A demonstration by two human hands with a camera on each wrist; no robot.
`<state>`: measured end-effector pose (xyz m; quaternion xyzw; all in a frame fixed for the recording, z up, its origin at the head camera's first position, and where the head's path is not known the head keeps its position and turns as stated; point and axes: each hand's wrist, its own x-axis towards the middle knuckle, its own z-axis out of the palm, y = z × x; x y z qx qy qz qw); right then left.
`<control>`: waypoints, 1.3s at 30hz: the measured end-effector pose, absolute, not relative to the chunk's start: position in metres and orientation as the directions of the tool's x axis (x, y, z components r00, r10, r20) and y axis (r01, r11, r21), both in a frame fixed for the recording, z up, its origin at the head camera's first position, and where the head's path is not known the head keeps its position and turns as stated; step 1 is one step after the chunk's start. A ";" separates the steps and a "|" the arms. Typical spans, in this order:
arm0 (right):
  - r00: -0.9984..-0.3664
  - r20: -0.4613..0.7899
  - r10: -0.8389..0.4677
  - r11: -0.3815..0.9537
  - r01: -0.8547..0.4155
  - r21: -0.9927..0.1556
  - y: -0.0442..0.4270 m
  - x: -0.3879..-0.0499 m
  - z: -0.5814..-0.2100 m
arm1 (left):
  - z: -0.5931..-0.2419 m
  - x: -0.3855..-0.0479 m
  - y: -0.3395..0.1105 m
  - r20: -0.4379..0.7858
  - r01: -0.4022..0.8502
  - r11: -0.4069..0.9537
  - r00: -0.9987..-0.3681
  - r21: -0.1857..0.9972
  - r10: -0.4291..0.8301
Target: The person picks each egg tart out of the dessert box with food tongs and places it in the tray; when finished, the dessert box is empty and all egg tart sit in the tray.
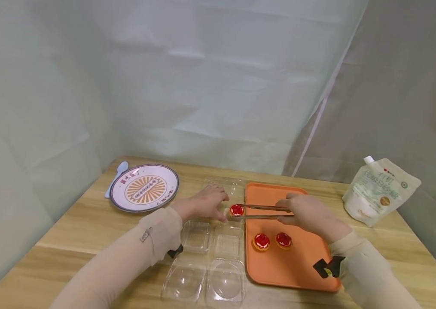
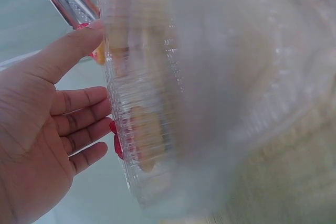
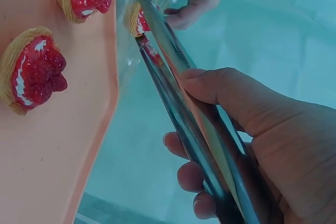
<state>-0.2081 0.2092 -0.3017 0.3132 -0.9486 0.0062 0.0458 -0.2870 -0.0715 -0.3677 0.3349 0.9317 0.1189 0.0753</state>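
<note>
My right hand grips metal tongs, thumb on one arm and fingers around the other. Between their tips is a small red-topped fruit tart, over the far part of a clear plastic compartment box. At the box's far left, my left hand has its fingers relaxed and slightly bent; its thumb meets the box's ridged wall in the left wrist view. Through that wall another tart shows, blurred. Two more tarts, one left and one right, sit on an orange tray.
A patterned plate lies at the back left, a light blue spoon beside it. At the back right stands a spouted pouch. The box's lid half lies open toward the front, left of the tray. Cloth hangs behind the table.
</note>
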 end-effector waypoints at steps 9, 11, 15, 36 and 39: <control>-0.813 0.128 -0.567 0.820 -0.572 0.003 0.223 -0.200 -0.297 | -0.366 -0.286 -0.071 -0.062 0.602 0.749 -0.766 0.276 0.639; -0.821 0.131 -0.556 0.827 -0.561 -0.003 0.226 -0.198 -0.296 | -0.366 -0.286 -0.071 -0.057 0.608 0.746 -0.764 0.271 0.643; -0.833 0.139 -0.536 0.839 -0.543 -0.017 0.232 -0.194 -0.295 | -0.366 -0.287 -0.071 -0.044 0.623 0.738 -0.755 0.260 0.654; -0.891 0.159 -0.426 0.901 -0.433 -0.015 0.266 -0.175 -0.301 | -0.367 -0.288 -0.072 -0.047 0.624 0.737 -0.754 0.260 0.655; -0.903 0.149 -0.403 0.912 -0.410 -0.012 0.270 -0.173 -0.303 | -0.367 -0.288 -0.072 -0.044 0.626 0.735 -0.752 0.262 0.657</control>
